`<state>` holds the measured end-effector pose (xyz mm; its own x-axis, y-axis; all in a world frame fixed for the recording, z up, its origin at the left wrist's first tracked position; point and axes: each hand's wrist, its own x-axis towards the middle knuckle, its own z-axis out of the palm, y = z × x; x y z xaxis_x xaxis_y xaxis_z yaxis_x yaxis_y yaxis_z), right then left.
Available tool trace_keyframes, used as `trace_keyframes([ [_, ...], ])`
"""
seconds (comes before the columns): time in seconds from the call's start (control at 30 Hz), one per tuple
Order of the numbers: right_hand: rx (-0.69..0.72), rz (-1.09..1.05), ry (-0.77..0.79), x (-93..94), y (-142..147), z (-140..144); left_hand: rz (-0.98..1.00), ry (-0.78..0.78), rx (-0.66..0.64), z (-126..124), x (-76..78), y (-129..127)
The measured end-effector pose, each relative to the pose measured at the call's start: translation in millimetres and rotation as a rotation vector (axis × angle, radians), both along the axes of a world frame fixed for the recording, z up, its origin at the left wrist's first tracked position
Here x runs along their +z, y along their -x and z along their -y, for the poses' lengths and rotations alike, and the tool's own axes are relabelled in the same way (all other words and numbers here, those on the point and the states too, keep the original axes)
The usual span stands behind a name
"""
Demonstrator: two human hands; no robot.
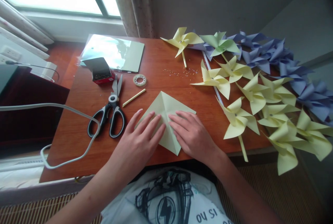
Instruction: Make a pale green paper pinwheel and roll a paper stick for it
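A pale yellow square of paper (166,106) lies turned corner-up on the table, with a crease down its middle. My left hand (143,132) rests flat on its left half, fingers stretched out. On the right half lies my right hand (192,135), its fingers extended and held close to one another. Both palms face down, and the paper's side corners are partly hidden under them. Left of the paper are a rolled yellow paper stick (134,98) and scissors (112,109) with black handles, blades slightly apart. A roll of clear tape (139,80) sits behind the stick.
Several yellow pinwheels (238,118), a green pinwheel (219,43) and several purple pinwheels (275,52) crowd the right side. An open small red box (104,78) stands near a plastic-wrapped paper pack (135,55). Small scraps (182,73) are scattered behind. A white cable (85,151) crosses the left edge.
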<state>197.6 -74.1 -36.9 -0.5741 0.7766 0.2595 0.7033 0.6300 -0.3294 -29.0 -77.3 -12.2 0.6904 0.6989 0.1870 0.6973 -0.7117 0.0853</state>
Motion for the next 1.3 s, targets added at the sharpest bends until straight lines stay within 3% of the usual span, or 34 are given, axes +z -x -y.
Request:
trace_keyframes([
  [0.27, 0.052, -0.126, 0.22, 9.4, -17.6, 0.9, 0.158, 0.11, -0.092, -11.7, -8.0, 6.2],
  [0.43, 0.059, -0.34, 0.371, 16.3, -28.8, 4.1, 0.408, 0.303, -0.03, -14.7, -2.2, 10.2],
  [0.6, -0.139, -0.452, 0.372, 13.3, -25.9, 9.1, 0.518, 0.391, 0.075, -11.7, -1.8, 6.2],
  [0.77, -0.365, -0.502, 0.412, 13.5, -16.9, 8.5, 0.567, 0.29, 0.199, -8.7, -6.8, 0.1],
  [0.87, -0.446, -0.509, 0.424, 17.9, -11.1, 5.5, 0.497, 0.112, 0.253, -1.2, 0.4, -8.1],
  [0.97, -0.469, -0.481, 0.454, 23.3, -6.8, 1.8, 0.365, -0.052, 0.186, 13.9, 13.9, -20.2],
  [1.1, -0.463, -0.422, 0.472, 29.0, -4.5, -1.8, 0.181, 0.017, 0.117, 35.2, 18.4, -37.3],
  [1.3, -0.413, -0.3, 0.367, 30.3, -7.6, -7.3, 0.11, 0.136, 0.165, 39.5, -4.1, -46.8],
])
